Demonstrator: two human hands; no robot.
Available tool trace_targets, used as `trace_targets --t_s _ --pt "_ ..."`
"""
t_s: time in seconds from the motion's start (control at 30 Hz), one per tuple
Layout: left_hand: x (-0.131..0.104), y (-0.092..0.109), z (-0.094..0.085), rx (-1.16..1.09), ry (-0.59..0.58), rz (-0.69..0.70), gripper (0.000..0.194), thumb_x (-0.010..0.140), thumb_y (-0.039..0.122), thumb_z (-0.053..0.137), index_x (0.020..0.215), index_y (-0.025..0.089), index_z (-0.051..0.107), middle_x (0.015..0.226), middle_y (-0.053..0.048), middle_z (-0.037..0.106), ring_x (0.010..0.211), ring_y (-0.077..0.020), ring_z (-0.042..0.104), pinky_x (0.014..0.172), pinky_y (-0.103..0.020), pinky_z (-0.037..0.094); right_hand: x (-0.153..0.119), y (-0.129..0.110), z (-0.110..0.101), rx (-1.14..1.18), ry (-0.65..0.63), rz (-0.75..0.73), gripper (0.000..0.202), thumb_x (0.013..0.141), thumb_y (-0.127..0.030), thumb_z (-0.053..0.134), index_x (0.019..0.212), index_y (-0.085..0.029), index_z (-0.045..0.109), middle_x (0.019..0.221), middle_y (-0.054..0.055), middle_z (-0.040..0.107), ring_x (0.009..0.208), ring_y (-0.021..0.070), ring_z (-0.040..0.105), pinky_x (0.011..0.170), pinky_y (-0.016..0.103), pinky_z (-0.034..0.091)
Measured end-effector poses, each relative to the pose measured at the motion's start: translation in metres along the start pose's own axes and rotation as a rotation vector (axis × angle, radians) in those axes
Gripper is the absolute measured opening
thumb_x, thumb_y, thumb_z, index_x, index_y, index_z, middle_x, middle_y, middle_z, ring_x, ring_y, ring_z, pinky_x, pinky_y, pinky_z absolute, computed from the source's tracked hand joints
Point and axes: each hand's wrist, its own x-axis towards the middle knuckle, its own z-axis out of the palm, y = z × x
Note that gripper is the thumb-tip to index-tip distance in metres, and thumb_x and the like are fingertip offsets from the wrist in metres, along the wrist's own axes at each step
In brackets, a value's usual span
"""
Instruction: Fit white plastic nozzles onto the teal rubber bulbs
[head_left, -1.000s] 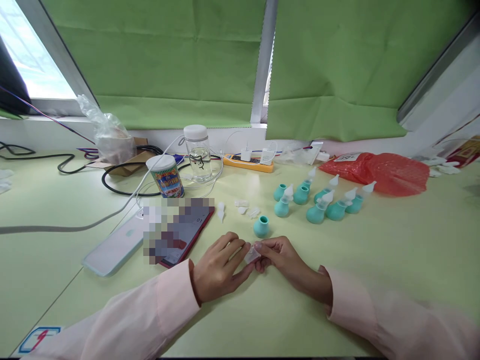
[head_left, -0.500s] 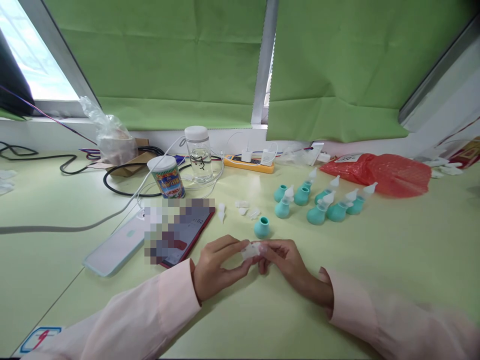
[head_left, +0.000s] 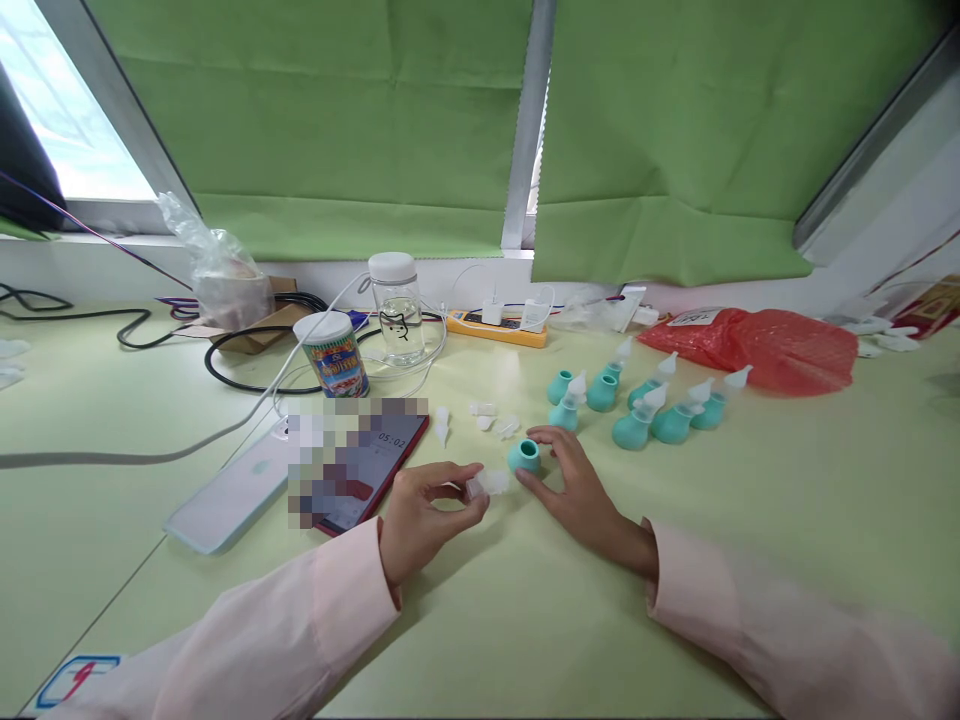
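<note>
My left hand [head_left: 431,515] pinches a small translucent plastic piece [head_left: 493,483] between thumb and fingertips, just above the table. To its right, a teal squeeze bulb [head_left: 523,457] stands upright with its round opening facing up. My right hand [head_left: 574,490] has its thumb and forefinger around the right side of this bulb, which still rests on the table. Behind lie several loose clear pieces [head_left: 506,427] and a white pointed tip [head_left: 442,427]. Several teal bulbs with clear necks and white tips, such as this one [head_left: 632,430], stand at the right; a bare bulb [head_left: 561,386] is among them.
Two phones, one pale [head_left: 232,490] and one dark with a red edge [head_left: 390,455], lie at the left. Behind them stand a printed tub [head_left: 337,365], a lidded clear jar [head_left: 401,325] and cables. A yellow power strip [head_left: 506,332] and a red plastic bag [head_left: 780,350] lie at the back.
My right hand has let go of the clear piece and moved up to the teal bulb. The left hand keeps the piece and has shifted slightly left.
</note>
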Motion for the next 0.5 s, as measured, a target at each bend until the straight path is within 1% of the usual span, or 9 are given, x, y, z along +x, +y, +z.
trace_targets --t_s 0.07,0.13,0.23,0.33,0.4,0.5 --pt "0.002 0.0 -0.002 -0.064 -0.015 -0.052 0.023 0.06 0.018 0.066 0.081 0.008 0.069 0.067 -0.006 0.066 0.06 -0.0152 0.06 0.058 -0.026 0.055 -0.001 -0.003 -0.001 0.07 -0.001 -0.014 0.027 0.08 -0.027 0.048 0.104 -0.022 0.039 0.11 0.008 0.05 0.103 0.0208 0.047 0.087 0.038 0.039" --pt "0.003 -0.001 -0.004 -0.133 -0.061 -0.069 0.025 0.061 0.019 0.068 0.083 0.009 0.069 0.071 -0.007 0.066 0.065 -0.0164 0.06 0.059 -0.027 0.055 -0.002 -0.007 -0.003 0.11 -0.002 -0.07 0.025 0.078 -0.023 0.049 0.102 -0.022 0.04 0.104 0.007 0.052 0.098 0.0198 0.05 0.083 0.035 0.041" --pt "0.005 -0.003 -0.006 -0.204 -0.131 -0.076 0.029 0.062 0.022 0.069 0.089 0.011 0.068 0.075 -0.007 0.064 0.069 -0.0169 0.059 0.058 -0.027 0.053 -0.003 -0.012 -0.007 0.081 0.018 -0.197 0.023 0.073 -0.018 0.052 0.094 -0.022 0.044 0.09 0.006 0.051 0.085 0.0194 0.052 0.073 0.033 0.044" --pt "0.005 -0.004 -0.005 -0.24 -0.18 -0.1 0.032 0.064 0.026 0.068 0.093 0.011 0.066 0.071 -0.006 0.063 0.063 -0.0148 0.058 0.058 -0.028 0.052 -0.004 -0.016 -0.01 0.049 0.007 -0.241 0.022 0.07 -0.016 0.051 0.091 -0.021 0.048 0.083 0.005 0.046 0.074 0.0179 0.051 0.063 0.03 0.044" --pt "0.004 -0.003 -0.003 -0.262 -0.193 -0.117 0.035 0.065 0.027 0.068 0.095 0.011 0.064 0.07 -0.005 0.062 0.061 -0.0136 0.057 0.058 -0.028 0.052 -0.005 -0.017 -0.011 0.048 -0.026 -0.258 0.021 0.069 -0.015 0.05 0.09 -0.02 0.048 0.083 0.005 0.045 0.073 0.0174 0.051 0.061 0.029 0.043" --pt "0.003 -0.003 -0.002 -0.265 -0.174 -0.115 0.035 0.064 0.026 0.069 0.095 0.013 0.062 0.068 -0.003 0.061 0.062 -0.0132 0.058 0.056 -0.025 0.051 -0.007 -0.017 -0.01 0.044 -0.071 -0.296 0.021 0.069 -0.014 0.049 0.088 -0.02 0.047 0.078 0.004 0.049 0.068 0.0161 0.051 0.057 0.027 0.042"
